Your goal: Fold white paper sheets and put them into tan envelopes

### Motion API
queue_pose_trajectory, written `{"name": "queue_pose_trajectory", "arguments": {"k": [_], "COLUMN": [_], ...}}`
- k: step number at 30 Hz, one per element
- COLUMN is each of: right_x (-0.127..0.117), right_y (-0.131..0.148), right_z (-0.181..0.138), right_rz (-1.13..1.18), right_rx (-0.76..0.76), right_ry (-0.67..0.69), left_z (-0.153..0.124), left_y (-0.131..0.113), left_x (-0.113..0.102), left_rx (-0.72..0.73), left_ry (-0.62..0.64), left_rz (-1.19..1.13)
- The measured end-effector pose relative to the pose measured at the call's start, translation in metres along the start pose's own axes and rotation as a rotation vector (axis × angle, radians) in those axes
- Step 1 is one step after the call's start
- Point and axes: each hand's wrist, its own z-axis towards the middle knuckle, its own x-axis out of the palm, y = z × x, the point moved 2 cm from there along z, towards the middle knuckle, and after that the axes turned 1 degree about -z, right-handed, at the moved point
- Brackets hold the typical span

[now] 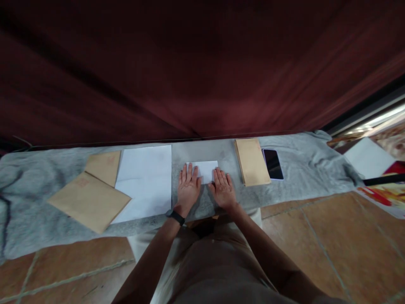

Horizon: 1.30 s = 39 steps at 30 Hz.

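A small white folded paper [206,169] lies flat on the grey cloth in front of me. My left hand [188,185] rests palm down on its left end, fingers stretched out. On its right end lies my right hand [224,188], also flat with the fingers extended. To the left of my hands is a large white sheet stack [147,181]. Brown envelopes [90,198] overlap its left edge. A pile of brown envelopes [253,162] sits to the right, beside a dark-screened phone [273,164].
The grey cloth [303,164] covers a long narrow surface. A dark red curtain [202,76] hangs along its far side. At the far right are a white sheet [367,157] and a colourful printed item [386,196]. Below is a tiled floor [300,236].
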Motion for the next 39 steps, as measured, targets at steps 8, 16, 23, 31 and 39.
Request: {"name": "queue_pose_trajectory", "arguments": {"k": [8, 16, 23, 31, 39], "right_x": [-0.005, -0.013, -0.016, -0.014, -0.025], "right_y": [0.0, 0.007, 0.006, 0.007, -0.021], "right_z": [0.002, 0.002, 0.004, 0.003, 0.02], "right_rz": [0.065, 0.119, 0.152, 0.199, 0.65], "right_rx": [0.002, -0.105, -0.105, -0.093, 0.023], "right_ry": [0.024, 0.112, 0.118, 0.095, -0.064], "left_z": [-0.041, -0.024, -0.014, -0.007, 0.001], "left_y": [-0.014, -0.008, 0.001, -0.003, -0.002], "left_x": [-0.017, -0.022, -0.028, -0.03, -0.076], "left_rx": [0.105, 0.201, 0.285, 0.255, 0.261], "left_ry": [0.154, 0.201, 0.26, 0.242, 0.031], "left_rz": [0.061, 0.129, 0.162, 0.171, -0.011]}}
